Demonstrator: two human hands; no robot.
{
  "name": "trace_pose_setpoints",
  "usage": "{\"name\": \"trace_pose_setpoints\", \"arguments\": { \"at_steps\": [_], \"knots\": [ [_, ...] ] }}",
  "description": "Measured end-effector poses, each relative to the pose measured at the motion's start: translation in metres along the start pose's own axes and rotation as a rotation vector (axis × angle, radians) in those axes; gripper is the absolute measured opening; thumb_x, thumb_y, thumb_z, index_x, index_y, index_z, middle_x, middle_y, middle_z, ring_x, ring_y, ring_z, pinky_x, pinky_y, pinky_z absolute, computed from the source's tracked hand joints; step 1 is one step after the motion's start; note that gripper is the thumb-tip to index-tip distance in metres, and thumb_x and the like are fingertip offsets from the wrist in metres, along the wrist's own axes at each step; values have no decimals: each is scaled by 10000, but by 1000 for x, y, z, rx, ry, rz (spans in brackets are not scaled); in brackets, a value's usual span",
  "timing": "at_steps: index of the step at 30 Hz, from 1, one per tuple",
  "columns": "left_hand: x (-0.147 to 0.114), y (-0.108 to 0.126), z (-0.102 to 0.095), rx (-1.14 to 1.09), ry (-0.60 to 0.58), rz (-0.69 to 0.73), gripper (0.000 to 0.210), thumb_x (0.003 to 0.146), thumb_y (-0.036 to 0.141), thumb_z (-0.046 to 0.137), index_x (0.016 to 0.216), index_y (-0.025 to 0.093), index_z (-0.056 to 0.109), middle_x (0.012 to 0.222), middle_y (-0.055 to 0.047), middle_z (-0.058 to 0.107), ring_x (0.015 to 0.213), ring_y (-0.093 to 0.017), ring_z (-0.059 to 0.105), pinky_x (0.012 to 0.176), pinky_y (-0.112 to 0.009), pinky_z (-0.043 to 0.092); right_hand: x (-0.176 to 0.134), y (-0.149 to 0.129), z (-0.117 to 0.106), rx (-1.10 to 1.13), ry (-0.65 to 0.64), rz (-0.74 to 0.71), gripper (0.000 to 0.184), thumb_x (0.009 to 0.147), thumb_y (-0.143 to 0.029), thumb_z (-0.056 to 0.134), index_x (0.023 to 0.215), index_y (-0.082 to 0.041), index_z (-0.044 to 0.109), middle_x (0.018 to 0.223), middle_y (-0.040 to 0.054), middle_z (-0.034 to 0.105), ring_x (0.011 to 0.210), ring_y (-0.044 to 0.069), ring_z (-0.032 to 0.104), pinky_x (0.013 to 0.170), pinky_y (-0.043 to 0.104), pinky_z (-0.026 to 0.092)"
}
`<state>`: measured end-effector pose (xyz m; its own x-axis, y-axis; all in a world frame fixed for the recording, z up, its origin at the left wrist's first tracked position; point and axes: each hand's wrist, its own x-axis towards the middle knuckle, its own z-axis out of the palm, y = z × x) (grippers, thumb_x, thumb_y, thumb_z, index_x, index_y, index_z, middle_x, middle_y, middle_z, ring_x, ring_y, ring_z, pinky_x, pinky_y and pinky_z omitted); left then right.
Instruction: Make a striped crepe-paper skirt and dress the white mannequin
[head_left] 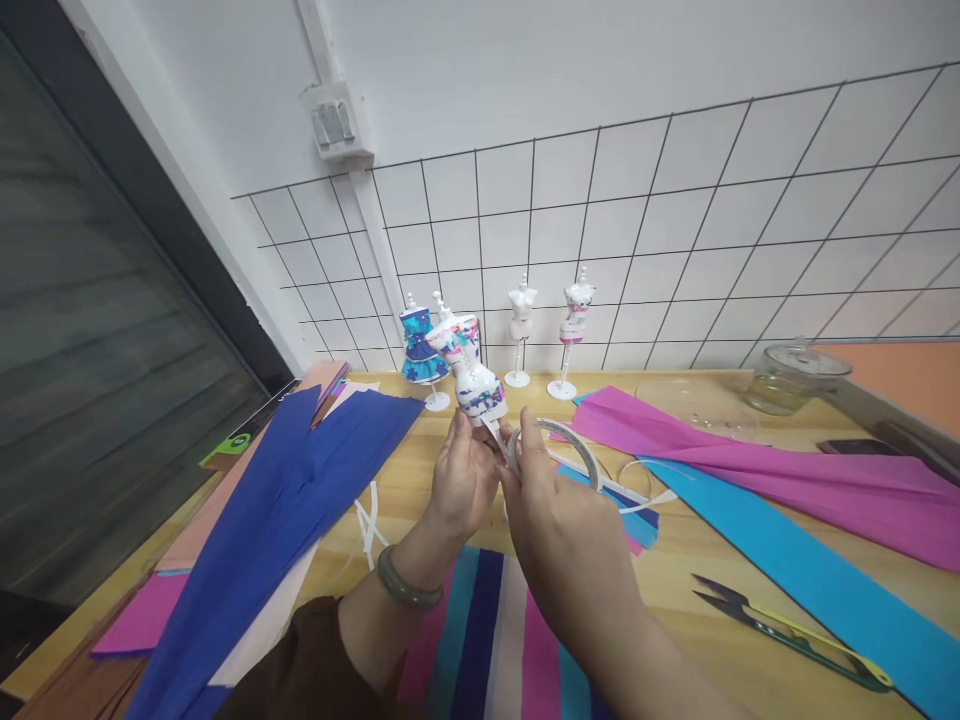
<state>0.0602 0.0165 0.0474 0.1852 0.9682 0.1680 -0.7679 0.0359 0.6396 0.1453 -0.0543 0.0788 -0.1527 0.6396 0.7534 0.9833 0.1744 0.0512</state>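
Tilted to the left, a small white dress-form mannequin (469,365) with colourful patches around bust and hips is gripped near its lower end by my left hand (466,470). My right hand (559,510) holds a roll of white tape (574,450). A short strip of tape (495,440) runs from the roll to the mannequin's lower edge, between my two hands. Some of my left fingertips are hidden behind the mannequin and my right hand. Below my hands lies a striped sheet (495,620) in pink, blue and pale tones.
Behind stand a mannequin in a blue dress (421,345) and two white mannequins (519,320) (576,315). Blue crepe paper (277,500) lies left; pink paper (720,450) and light blue paper (810,560) lie right, near thread snips (787,630). A glass jar (784,385) stands far right.
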Motion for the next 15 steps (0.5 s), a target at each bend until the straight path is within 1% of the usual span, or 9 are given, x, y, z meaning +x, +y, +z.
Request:
{"name": "trace_pose_setpoints", "arguments": {
  "at_steps": [1,5,8,11,13,15],
  "knots": [
    [0,0,0,8,23,-7,274,899,406,423,955,190,581,794,-20,618,730,-129,594,739,-276,465,0,-1,1,-5,-7,-4,417,847,-137,458,1214,50,524,433,14,549,318,149,474,339,280,268],
    [0,4,1,50,111,-35,303,891,429,430,934,176,592,810,-27,618,761,-121,590,747,-244,458,-5,-11,6,54,-66,-21,455,838,-166,486,1258,10,501,548,58,642,355,150,520,336,273,299],
    [2,9,0,82,67,-56,366,867,483,444,861,147,589,755,-37,593,686,-120,568,632,-230,450,-8,-18,8,154,-131,-18,485,842,-242,507,1261,4,504,587,82,672,365,168,546,328,287,318],
    [2,14,-1,33,6,-145,455,837,557,438,765,128,570,687,-29,551,591,-106,532,535,-216,414,-6,-17,3,276,-229,-15,451,857,-273,487,1240,-41,533,575,72,675,410,200,592,347,293,352],
    [1,15,2,-31,3,-205,455,846,551,429,741,128,562,660,-18,536,559,-92,517,527,-208,406,-2,-9,-1,379,-241,19,391,872,-262,468,1217,-99,553,637,66,702,480,203,633,403,284,401],
    [0,15,6,-100,5,-227,412,869,503,423,754,134,566,662,-15,545,555,-86,515,544,-206,411,3,2,-3,498,-210,101,305,886,-256,458,1146,-166,590,772,58,729,577,188,666,482,269,442]
  ]
}}
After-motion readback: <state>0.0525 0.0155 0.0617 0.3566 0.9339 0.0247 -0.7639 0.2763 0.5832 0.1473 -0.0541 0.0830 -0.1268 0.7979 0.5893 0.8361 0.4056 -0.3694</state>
